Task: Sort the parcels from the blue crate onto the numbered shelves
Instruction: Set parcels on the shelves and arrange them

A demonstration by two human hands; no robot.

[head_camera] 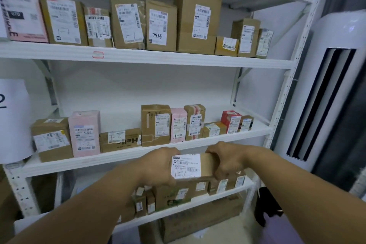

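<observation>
A small brown cardboard parcel (206,164) with a white label marked "1-2" is held between both hands in front of the white shelving. My left hand (158,166) grips its left end and my right hand (227,162) grips its right end, fingers curled round it. The parcel hangs just below the front edge of the middle shelf (126,156), whose parcels carry "1-2" labels. The upper shelf (178,60) holds parcels marked "1-1". The blue crate is not in view.
A lower shelf (198,202) behind my hands holds several small boxes. A white sheet with a "2" (11,119) hangs at the left. A tall white air conditioner (326,95) stands to the right of the rack. A gap lies between parcels on the middle shelf.
</observation>
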